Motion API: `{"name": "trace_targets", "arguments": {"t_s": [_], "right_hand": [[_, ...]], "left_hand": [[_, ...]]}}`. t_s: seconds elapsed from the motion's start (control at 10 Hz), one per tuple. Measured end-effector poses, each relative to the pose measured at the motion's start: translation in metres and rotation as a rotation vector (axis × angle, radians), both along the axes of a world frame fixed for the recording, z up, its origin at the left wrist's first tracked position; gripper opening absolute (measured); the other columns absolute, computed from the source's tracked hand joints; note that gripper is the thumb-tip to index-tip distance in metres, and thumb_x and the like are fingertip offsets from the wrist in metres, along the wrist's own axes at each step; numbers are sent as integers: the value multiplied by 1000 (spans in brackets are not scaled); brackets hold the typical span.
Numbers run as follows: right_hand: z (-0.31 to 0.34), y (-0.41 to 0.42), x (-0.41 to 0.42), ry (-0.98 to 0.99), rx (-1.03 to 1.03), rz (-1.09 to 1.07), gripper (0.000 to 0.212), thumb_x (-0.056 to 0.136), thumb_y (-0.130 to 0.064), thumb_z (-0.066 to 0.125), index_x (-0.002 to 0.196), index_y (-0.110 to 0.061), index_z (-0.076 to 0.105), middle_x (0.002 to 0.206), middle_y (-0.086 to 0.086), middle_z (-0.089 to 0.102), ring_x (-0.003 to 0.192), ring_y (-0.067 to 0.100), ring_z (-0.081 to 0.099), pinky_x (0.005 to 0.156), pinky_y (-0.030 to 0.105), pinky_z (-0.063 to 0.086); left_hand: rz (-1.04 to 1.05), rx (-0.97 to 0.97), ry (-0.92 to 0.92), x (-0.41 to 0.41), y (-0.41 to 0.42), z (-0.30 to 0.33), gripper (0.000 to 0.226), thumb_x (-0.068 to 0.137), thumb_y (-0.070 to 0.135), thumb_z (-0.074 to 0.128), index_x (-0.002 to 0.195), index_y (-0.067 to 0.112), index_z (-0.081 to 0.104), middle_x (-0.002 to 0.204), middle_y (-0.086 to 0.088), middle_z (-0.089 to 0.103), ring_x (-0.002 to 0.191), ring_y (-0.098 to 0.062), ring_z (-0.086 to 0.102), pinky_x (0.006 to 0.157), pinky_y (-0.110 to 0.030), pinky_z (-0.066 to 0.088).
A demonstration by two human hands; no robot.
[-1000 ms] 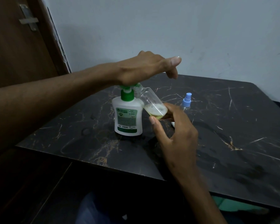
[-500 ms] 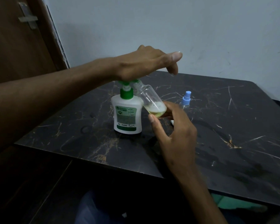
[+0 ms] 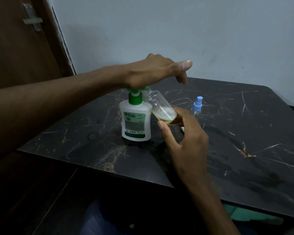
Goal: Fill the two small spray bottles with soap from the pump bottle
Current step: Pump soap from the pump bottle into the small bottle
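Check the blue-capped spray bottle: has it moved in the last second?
No. The blue-capped spray bottle stands upright on the same spot of the table, just as far to the right of the pump bottle; only the camera shifted slightly.

The scene was dim and evenly lit, with a cool grey cast on the wall [image 3: 176,31]. Soft light seemed to fall from above, leaving faint sheen on the dark marble table [image 3: 244,133] to the right of the pump bottle [image 3: 136,122]. Below the table's near edge everything sank into near-black shadow. A diffuse shadow pooled at the bottle's base. The right hand [image 3: 187,141] in front of the bottle was slightly motion-blurred. The table's edges bowed from wide-angle distortion. Detail was soft and grainy throughout.
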State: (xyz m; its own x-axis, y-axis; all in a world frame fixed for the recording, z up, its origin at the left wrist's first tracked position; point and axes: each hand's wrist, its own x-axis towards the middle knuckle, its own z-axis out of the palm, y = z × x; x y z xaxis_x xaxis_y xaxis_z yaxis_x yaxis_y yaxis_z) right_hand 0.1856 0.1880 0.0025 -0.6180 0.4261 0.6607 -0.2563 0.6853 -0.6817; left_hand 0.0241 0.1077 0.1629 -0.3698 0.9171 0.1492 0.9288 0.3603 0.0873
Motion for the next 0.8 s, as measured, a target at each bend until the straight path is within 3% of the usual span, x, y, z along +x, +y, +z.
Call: {"name": "trace_targets", "arguments": {"t_s": [0.2, 0.3, 0.4, 0.8], "right_hand": [[-1, 0, 0, -9, 9, -10, 40, 101, -42, 67, 131, -16, 66, 118, -7, 70, 109, 13, 66, 93, 39, 55], [0, -1, 0, 3, 8, -10, 39, 101, -41, 69, 131, -18, 65, 118, -9, 69, 109, 13, 66, 92, 38, 55], [0, -1, 1, 10, 11, -7, 38, 101, -40, 69, 132, -18, 65, 119, -9, 69, 110, 11, 66, 93, 38, 55], [-1, 0, 0, 4, 24, -14, 38, 101, -40, 69, 131, -16, 66, 118, -7, 70, 109, 13, 66, 92, 38, 55]], "left_hand": [[28, -11, 31, 7, 1, 4, 45, 115, 35, 25, 149, 31, 55, 146, -4, 62, 138, -30, 53, 116, -59, 37], [-30, 23, -118, 12, -5, 8, 54, 114, 49, 21, 136, 32, 67, 143, 6, 63, 136, -13, 53, 120, -45, 34], [-50, 94, -242, 9, -6, 7, 62, 111, 58, 18, 127, 33, 72, 140, 13, 64, 132, -2, 53, 114, -30, 34], [-51, 112, -262, 3, -3, 5, 61, 111, 57, 18, 125, 33, 72, 139, 14, 64, 132, -1, 52, 108, -25, 34]]}}
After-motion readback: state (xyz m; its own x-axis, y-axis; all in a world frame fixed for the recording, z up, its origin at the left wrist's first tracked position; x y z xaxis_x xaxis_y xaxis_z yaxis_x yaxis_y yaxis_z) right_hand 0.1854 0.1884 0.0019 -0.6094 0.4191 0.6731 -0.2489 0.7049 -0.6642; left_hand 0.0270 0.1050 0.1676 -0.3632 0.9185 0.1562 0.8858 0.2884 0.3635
